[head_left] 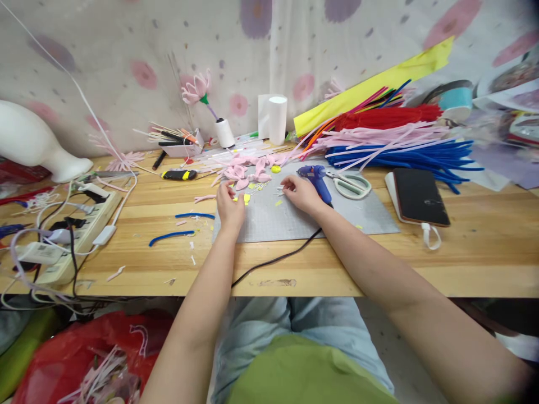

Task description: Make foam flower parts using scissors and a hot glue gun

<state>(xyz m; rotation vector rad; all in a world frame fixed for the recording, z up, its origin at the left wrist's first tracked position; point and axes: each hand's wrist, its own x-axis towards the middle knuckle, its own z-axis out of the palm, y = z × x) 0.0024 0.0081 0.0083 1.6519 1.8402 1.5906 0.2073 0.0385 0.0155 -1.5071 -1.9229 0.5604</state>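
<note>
On the grey cutting mat [337, 216] in the middle of the wooden desk [484, 252], both hands worked close together. The left hand [229, 205] rested at the mat's left edge with its fingers curled inward, seemingly pinching something small and pale, though the view was too coarse to tell what. The right hand [300, 191] lay further right on the mat, fingers bent and tips touching the mat among tiny yellow and white scraps [261, 191]; it gripped nothing I could make out. Just beyond the hands, at the mat's far edge, sat a pile of pink petal shapes [246, 171]. A blue glue gun [315, 178] lay touching the right hand's far side, its black cord [273, 259] running off the near edge of the desk. White-handled scissors [351, 184] lay just right of the gun, and a black phone [420, 196] further right. Bundles of pink, blue and red pipe cleaners [400, 143] were heaped at the far right. Two short blue pieces [170, 237] lay left of the mat, near a power strip [80, 224].
</note>
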